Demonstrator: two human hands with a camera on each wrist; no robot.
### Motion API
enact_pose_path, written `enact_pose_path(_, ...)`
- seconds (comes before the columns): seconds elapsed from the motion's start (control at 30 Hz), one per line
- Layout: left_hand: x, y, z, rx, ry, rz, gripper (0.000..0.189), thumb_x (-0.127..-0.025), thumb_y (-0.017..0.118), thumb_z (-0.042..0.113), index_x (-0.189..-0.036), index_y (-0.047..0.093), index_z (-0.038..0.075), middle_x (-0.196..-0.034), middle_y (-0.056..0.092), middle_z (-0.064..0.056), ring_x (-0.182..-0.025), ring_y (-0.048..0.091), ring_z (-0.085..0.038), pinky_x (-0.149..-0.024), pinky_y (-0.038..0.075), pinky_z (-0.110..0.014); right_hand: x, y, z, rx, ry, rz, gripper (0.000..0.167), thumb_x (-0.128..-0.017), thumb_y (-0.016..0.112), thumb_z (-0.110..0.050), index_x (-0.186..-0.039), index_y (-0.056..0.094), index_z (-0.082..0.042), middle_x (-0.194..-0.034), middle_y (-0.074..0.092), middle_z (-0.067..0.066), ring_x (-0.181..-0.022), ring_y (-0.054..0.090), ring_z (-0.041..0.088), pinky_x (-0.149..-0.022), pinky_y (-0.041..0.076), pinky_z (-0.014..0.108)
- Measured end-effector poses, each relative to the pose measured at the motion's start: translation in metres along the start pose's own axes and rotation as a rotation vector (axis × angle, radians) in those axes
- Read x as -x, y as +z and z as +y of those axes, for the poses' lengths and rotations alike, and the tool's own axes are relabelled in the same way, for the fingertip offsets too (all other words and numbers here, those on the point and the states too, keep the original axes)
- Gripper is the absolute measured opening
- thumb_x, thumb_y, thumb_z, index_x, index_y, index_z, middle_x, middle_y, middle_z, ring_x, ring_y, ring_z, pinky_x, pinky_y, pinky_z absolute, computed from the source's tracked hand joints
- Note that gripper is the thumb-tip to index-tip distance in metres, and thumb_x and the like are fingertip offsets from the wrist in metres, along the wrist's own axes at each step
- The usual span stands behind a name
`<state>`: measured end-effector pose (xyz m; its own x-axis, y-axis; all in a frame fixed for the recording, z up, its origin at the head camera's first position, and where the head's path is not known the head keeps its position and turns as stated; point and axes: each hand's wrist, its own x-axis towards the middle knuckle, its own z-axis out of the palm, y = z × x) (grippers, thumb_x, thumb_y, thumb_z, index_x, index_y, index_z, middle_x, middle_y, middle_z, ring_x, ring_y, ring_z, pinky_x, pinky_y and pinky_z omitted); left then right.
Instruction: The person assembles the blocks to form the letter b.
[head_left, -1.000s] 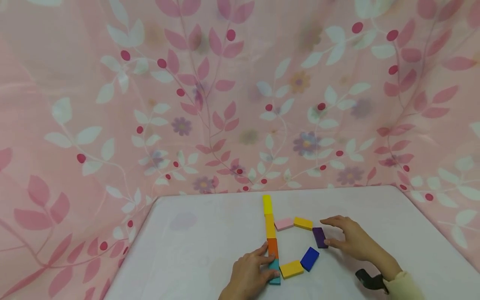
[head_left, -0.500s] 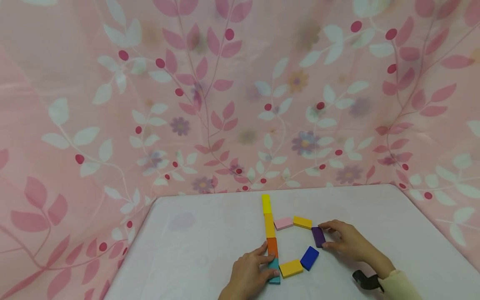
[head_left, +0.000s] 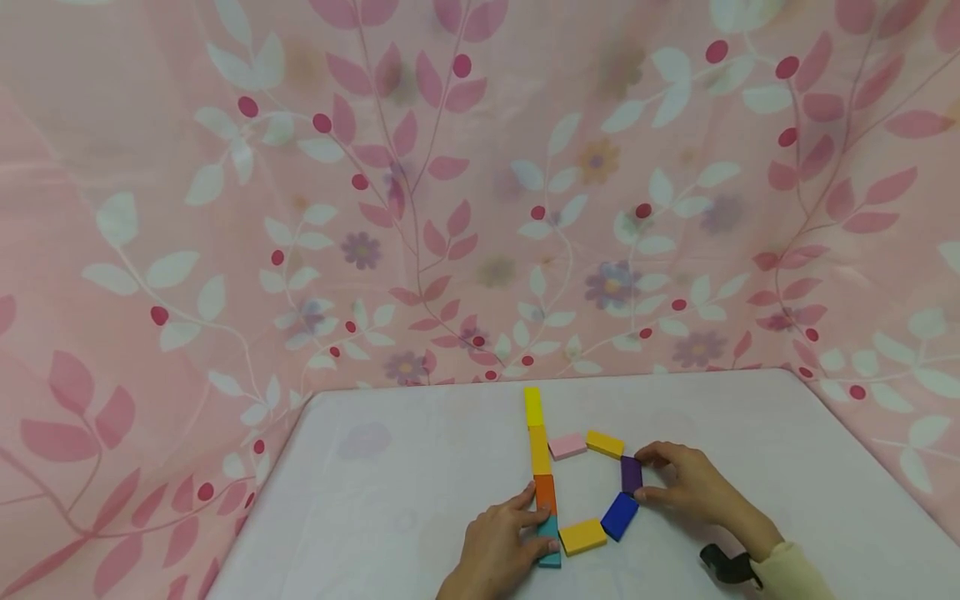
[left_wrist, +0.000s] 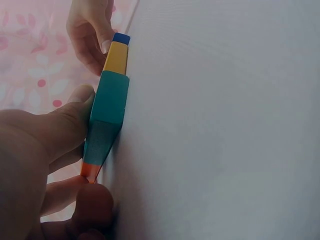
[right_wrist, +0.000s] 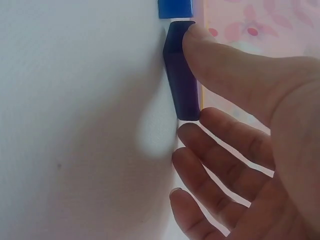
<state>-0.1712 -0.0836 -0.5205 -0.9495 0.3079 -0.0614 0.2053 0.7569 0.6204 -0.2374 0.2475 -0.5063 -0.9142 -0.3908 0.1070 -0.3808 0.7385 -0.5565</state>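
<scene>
In the head view my left hand [head_left: 498,542] rests on the lower end of a straight row, its thumb on the teal block [head_left: 550,528] and its fingertips at the orange block [head_left: 545,495]. My right hand [head_left: 692,485] pinches the purple block [head_left: 632,475] by its ends; the right wrist view has the thumb on one end and the index fingertip at the other. Just below the purple block lies a blue block [head_left: 619,516]. A yellow block [head_left: 582,537] links toward the teal one. A yellow-orange block [head_left: 605,444] and a pink block [head_left: 567,446] close the curve's top.
Above the orange block, the row goes on with an amber block [head_left: 540,451] and a bright yellow block [head_left: 533,407]. All lie on a white table [head_left: 405,492] in front of a pink floral curtain [head_left: 450,208]. A black wrist strap piece [head_left: 724,564] hangs by the right sleeve.
The right index finger has closed onto the purple block's far end. The block has turned more upright, its lower end now beside the blue block. The left hand has stayed put.
</scene>
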Motion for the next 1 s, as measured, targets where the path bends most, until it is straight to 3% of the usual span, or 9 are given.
enact_pose_path(0.47, 0.002, 0.002, -0.002, -0.016, 0.02, 0.015, 0.052, -0.084, 0.085, 0.053, -0.129, 0.077, 0.027, -0.153, 0.062, -0.004, -0.133, 0.066, -0.033, -0.09, 0.062, -0.054, 0.002, 0.002, 0.0, 0.012, -0.019, -0.005, 0.053, -0.082, 0.092, -0.04, -0.122, 0.072, -0.012, -0.116, 0.075, -0.003, -0.102, 0.068, 0.018, -0.091, 0.06, 0.041)
enact_pose_path(0.67, 0.002, 0.003, -0.002, -0.013, 0.023, 0.011, 0.052, -0.084, 0.085, 0.053, -0.129, 0.077, 0.028, -0.153, 0.062, -0.004, -0.133, 0.066, -0.033, -0.091, 0.062, -0.054, 0.005, -0.002, -0.009, -0.043, -0.08, 0.024, 0.057, -0.081, 0.093, -0.038, -0.128, 0.07, -0.015, -0.131, 0.069, 0.009, -0.117, 0.064, 0.036, -0.095, 0.056, 0.063)
enact_pose_path(0.83, 0.001, 0.001, -0.001, -0.012, 0.018, 0.005, 0.052, -0.084, 0.085, 0.053, -0.128, 0.077, 0.027, -0.153, 0.062, -0.005, -0.132, 0.066, -0.033, -0.092, 0.061, -0.055, 0.004, -0.003, -0.022, -0.055, -0.13, -0.073, 0.047, -0.082, 0.093, -0.036, -0.124, 0.075, -0.025, -0.143, 0.059, 0.016, -0.13, 0.052, 0.043, -0.104, 0.047, 0.073)
enact_pose_path(1.0, 0.0, 0.0, 0.0, -0.017, 0.026, 0.015, 0.052, -0.084, 0.085, 0.053, -0.128, 0.078, 0.026, -0.152, 0.062, -0.006, -0.132, 0.067, -0.032, -0.092, 0.061, -0.055, 0.001, 0.001, -0.027, -0.011, -0.157, -0.15, 0.036, -0.081, 0.094, -0.029, -0.113, 0.08, -0.038, -0.14, 0.06, 0.009, -0.127, 0.049, 0.034, -0.103, 0.048, 0.065)
